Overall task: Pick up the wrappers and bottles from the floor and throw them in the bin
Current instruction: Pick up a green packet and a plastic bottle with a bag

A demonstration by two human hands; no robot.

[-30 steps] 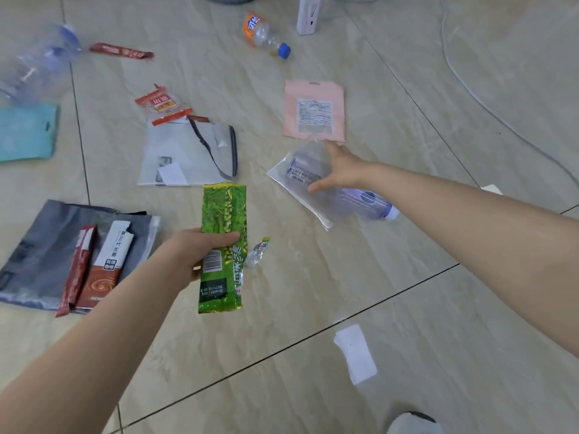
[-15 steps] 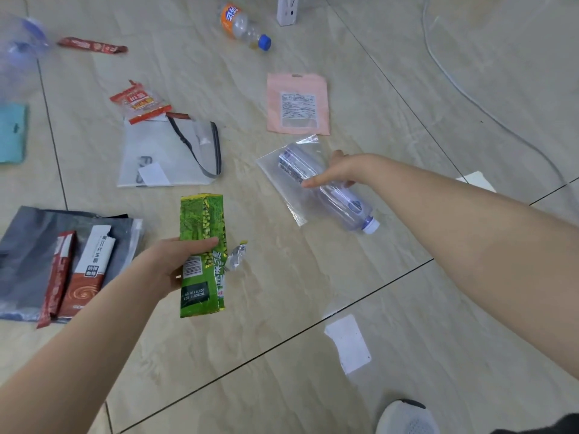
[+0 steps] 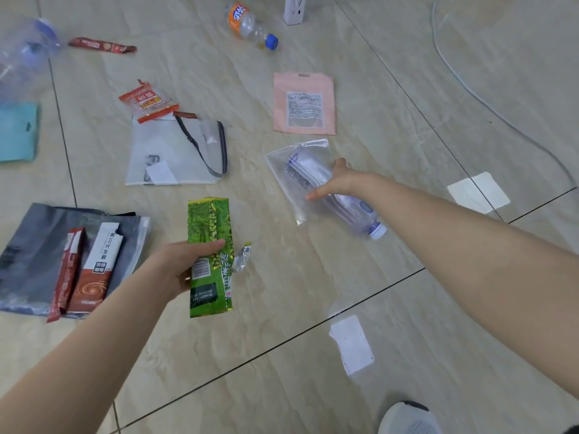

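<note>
My left hand [image 3: 185, 264] holds a green snack wrapper [image 3: 210, 227] upright above the tiled floor. My right hand [image 3: 340, 183] reaches out and wraps around a clear plastic bottle [image 3: 351, 205] with a white cap that lies on a clear zip bag [image 3: 291, 183]. A small silver wrapper [image 3: 242, 256] lies just right of the green one. Farther off lie a pink pouch [image 3: 303, 103], an orange-labelled bottle with a blue cap [image 3: 250, 25], a red-and-clear wrapper [image 3: 147, 101] and a long red sachet [image 3: 101, 46].
A white bag with a grey strap [image 3: 175, 151] lies mid-floor. At left, brown sachets [image 3: 91, 270] rest on a grey bag [image 3: 34, 249], beside a teal pouch [image 3: 17, 131] and a blurred clear bottle [image 3: 25, 54]. White paper scraps [image 3: 352, 343], a white cable [image 3: 463, 79] and my shoe [image 3: 409, 419] are at right.
My right hand has closed around the clear bottle on the zip bag. My left hand keeps the green wrapper. The view has shifted slightly.
</note>
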